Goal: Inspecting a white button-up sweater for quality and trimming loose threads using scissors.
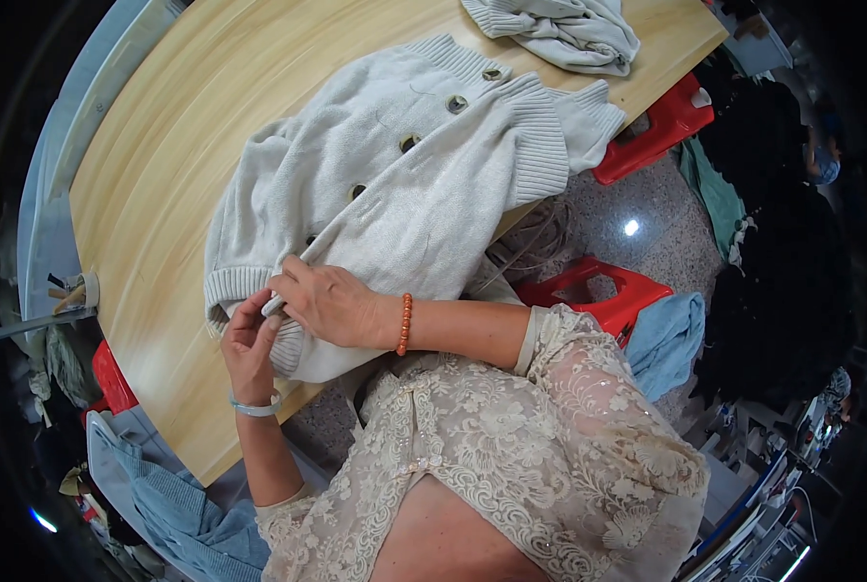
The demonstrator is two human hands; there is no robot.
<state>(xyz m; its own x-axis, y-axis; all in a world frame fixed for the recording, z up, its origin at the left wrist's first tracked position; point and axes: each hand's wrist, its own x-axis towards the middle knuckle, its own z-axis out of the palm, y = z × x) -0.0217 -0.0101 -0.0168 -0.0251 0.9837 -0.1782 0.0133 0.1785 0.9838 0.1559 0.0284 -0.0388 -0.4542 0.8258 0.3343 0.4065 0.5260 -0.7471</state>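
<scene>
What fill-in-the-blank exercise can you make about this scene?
The left hand and right hand hold an edge of the cardigan, which has dark round ____ down its front.
The orange beaded bracelet circles the ____ wrist.
The stools right of the table are coloured ____.

Missing words: buttons, right, red.

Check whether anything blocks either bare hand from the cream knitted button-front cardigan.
Nothing visible does: the bare left hand and bare right hand both touch the cream knitted button-front cardigan directly, beside its ribbed band.
</scene>
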